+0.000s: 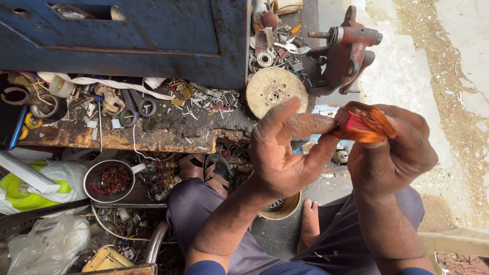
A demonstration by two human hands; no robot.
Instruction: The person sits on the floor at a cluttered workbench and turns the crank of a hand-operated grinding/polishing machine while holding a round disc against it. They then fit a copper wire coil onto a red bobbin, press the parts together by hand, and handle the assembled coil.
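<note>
While two hands grip one copper coil, left hand and right hand pinch it.

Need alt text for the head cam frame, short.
Two bare hands hold a small coil of orange copper wire with a red wrap: the right hand grips it while the left hand pinches its end. Behind them, a rusty cluttered workbench carries a round pale metal disc and a red bench vise.
</note>
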